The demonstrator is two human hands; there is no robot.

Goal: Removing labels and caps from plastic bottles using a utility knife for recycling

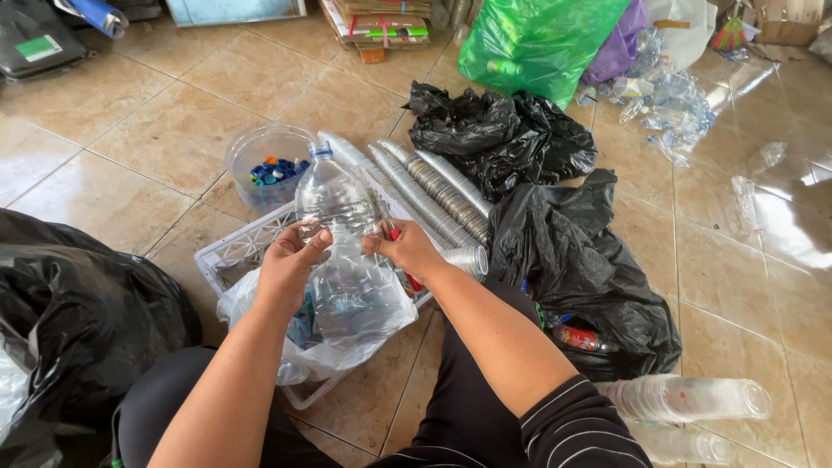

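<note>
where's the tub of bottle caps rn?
Head view, upper left of centre: the clear tub of caps sits on the tiled floor just beyond the white crate, left of the held bottle.

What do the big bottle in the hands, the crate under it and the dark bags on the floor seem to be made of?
Bottle: clear, glossy thin plastic; the crate shows through it. Crate: white, matte rigid plastic, judging by its moulded lattice. Bags: thin black plastic film, crumpled with shiny creases.

Bright daylight is coming from the upper right of the frame, glaring off the floor tiles (780,217); focus is staying sharp, edges bending slightly.
</note>
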